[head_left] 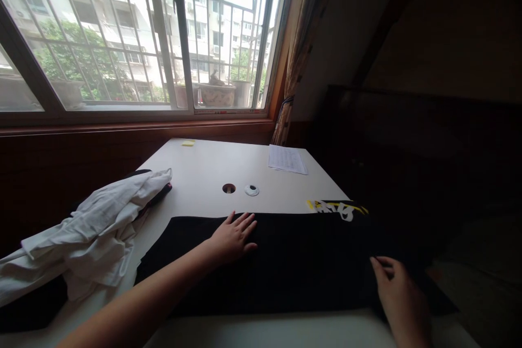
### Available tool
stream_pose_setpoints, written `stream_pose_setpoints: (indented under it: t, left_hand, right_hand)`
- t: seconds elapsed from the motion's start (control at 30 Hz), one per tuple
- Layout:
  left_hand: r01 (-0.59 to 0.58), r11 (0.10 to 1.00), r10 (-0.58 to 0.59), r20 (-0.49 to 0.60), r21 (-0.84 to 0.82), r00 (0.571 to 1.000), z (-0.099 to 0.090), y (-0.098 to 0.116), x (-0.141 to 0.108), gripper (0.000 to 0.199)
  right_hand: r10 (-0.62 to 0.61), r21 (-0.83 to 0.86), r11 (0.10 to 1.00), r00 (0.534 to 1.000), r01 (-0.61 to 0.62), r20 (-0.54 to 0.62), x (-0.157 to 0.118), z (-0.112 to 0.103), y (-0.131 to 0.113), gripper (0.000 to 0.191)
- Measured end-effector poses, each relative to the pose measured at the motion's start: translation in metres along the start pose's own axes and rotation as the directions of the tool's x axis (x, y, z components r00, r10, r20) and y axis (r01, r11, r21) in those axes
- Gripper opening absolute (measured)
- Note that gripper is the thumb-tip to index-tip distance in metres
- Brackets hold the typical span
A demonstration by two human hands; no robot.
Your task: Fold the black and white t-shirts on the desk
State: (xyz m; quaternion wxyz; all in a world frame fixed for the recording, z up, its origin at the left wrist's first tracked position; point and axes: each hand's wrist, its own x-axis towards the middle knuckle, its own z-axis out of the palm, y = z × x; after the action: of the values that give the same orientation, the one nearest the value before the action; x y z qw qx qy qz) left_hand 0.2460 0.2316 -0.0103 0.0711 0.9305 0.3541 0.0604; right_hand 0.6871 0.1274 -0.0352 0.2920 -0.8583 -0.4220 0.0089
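A black garment (293, 261) lies spread across the white table, with white and yellow printed lettering (338, 209) at its far right edge. My left hand (234, 239) rests palm down on its far side, fingers spread. At the right part of the cloth, my right hand (399, 291) has thumb and forefinger pinched together on the black fabric. The dark cloth around those fingertips makes the exact fold hard to see.
A heap of white clothing (101, 217) with dark pieces lies at the left. On the white table (207, 166) are a cable hole (229, 188), a round white cap (252, 190), papers (287, 159) and a yellow note (188, 143). A barred window (134, 38) stands behind.
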Motion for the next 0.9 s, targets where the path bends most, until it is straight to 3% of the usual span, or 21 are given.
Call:
stream_pose_setpoints:
  t: [0.13,0.27,0.57,0.77,0.9]
  left_hand:
    - [0.086,0.996,-0.087,-0.026,-0.017,0.996,0.007,-0.007,0.023,0.072]
    - [0.138,0.99,-0.138,0.0,-0.016,0.99,0.003,-0.008,0.027,0.073]
    - [0.161,0.987,-0.161,-0.005,0.0,0.987,0.005,-0.012,0.033,0.073]
    - [0.178,0.984,-0.178,0.004,0.014,0.984,0.005,-0.01,0.037,0.073]
    - [0.127,0.992,-0.128,0.034,0.019,0.991,0.0,-0.01,0.029,0.071]
  right_hand:
    - [0.017,-0.003,1.0,1.0,-0.017,0.017,0.002,0.001,0.003,0.046]
    - [-0.002,-0.026,1.0,1.0,0.003,0.022,0.002,0.002,0.005,0.051]
    - [0.012,-0.056,0.998,0.999,-0.009,0.053,0.002,0.0,0.0,0.068]
    - [-0.006,0.005,1.0,0.998,0.006,0.06,0.003,0.001,0.003,0.068]
    - [-0.016,0.021,1.0,0.998,0.015,0.055,0.003,-0.001,0.007,0.066]
